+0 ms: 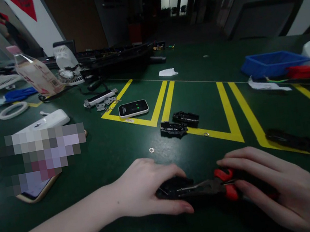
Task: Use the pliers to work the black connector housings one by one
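My left hand (pixel 146 189) is closed around a black plastic part (pixel 170 188) just above the green tabletop. Long-nose pliers (pixel 215 187) with red and black handles are in my right hand (pixel 281 185), whose fingers wrap the grips. The jaws point left and reach the black part; whether they clamp it I cannot tell. Beyond my hands lie two similar black parts (pixel 174 128), side by side across a yellow tape line. A small metal ring (pixel 152 150) rests on the table past my left hand.
A phone (pixel 37 194) and a white device (pixel 42 124) lie at left, near a bottle (pixel 36 71). Further back is a black device with green lights (pixel 133 108). At right are a dark tool (pixel 291 140) and a blue bin (pixel 273 63). A person (pixel 11 31) stands far left.
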Demonstrator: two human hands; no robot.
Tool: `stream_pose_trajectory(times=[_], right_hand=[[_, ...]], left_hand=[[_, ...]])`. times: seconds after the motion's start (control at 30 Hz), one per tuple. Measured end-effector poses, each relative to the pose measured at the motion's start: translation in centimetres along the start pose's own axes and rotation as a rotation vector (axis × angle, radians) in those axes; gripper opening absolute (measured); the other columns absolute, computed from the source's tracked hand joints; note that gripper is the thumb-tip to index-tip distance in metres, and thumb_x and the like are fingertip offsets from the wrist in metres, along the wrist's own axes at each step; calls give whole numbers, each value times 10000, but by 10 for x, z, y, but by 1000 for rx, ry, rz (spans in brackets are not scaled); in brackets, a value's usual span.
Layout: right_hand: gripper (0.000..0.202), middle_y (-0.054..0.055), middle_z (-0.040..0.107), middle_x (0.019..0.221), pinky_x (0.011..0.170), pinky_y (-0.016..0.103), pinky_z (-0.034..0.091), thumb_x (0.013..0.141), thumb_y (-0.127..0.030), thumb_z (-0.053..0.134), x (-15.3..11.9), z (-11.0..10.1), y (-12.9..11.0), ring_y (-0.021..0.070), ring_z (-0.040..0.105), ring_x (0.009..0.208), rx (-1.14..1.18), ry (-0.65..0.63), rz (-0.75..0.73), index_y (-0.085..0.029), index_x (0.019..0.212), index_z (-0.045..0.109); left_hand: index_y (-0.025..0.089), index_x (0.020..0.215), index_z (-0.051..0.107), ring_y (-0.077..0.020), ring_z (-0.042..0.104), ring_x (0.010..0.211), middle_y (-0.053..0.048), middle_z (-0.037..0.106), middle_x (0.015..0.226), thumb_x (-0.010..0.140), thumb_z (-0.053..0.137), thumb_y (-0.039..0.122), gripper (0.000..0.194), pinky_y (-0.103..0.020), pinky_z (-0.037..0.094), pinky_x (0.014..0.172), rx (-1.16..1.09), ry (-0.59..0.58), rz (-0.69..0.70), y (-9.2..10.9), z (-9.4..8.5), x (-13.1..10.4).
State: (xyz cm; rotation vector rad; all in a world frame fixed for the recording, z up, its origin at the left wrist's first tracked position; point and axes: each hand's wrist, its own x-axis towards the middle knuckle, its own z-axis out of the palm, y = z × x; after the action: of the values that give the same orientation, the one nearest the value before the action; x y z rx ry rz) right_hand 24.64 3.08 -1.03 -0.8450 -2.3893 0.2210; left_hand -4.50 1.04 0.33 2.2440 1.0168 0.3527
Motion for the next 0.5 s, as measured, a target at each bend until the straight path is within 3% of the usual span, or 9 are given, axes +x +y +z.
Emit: stream_pose_trajectory(times=[0.5], right_hand=[[246,60,679,1042,683,270,578,943,-284,480,2,-4,1,177,678,889,43,4,39,-265,1112,658]], left_hand=[[263,1141,646,-175,674,778,4,745,981,851,663,619,459,-275,406,687,-39,3,-33,1,1,1]])
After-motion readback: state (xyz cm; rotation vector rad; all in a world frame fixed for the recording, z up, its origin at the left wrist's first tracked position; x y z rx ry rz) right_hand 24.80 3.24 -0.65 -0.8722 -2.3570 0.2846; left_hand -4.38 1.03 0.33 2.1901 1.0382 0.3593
